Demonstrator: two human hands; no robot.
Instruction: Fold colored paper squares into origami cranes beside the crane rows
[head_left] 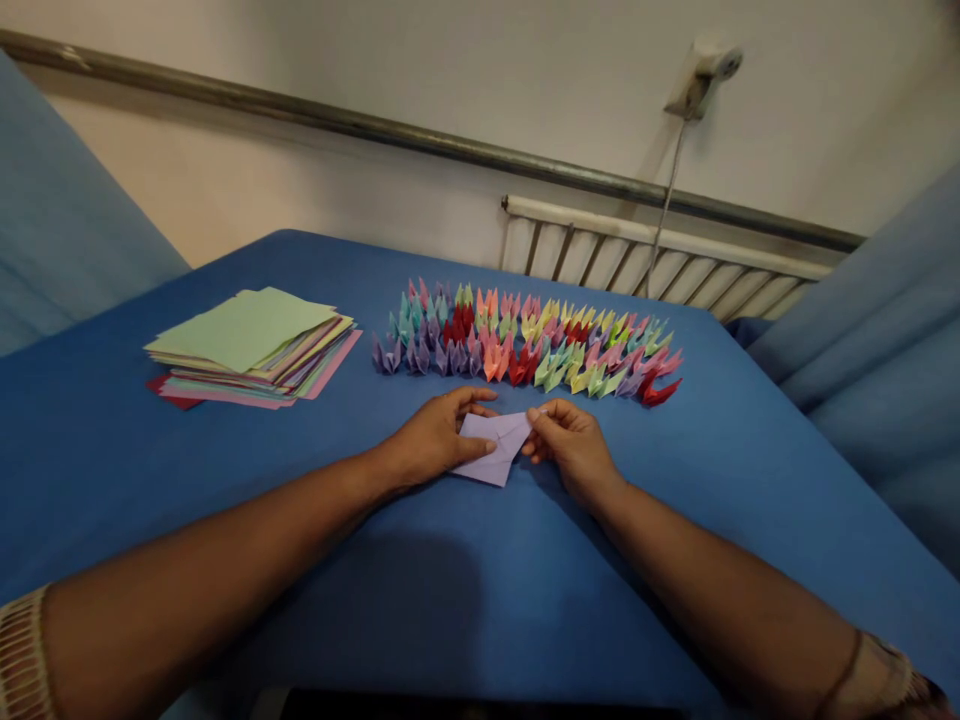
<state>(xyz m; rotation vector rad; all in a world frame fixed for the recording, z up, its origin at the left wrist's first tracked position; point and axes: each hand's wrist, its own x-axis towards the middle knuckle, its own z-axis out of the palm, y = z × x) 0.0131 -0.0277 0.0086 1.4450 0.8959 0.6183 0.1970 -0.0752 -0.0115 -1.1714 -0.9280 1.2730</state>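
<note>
A folded sheet of lilac origami paper (491, 462) is held between my two hands, a little above or on the blue tabletop. My left hand (431, 435) grips its left side, thumb on top and fingers behind. With thumb and forefinger, my right hand (574, 440) pinches the paper's upper right corner. Crease lines and a folded flap show on the paper's face. Just beyond my hands stand several rows of folded paper cranes (525, 345) in purple, red, pink, yellow, green and turquoise.
A stack of coloured paper sheets (247, 335), pale green on top, lies at the left of the blue-covered table (315, 540). Behind the table are a radiator (600, 240), a metal pipe (375, 125) and a socket with a cable (697, 85). Blue curtains (885, 340) hang at both sides.
</note>
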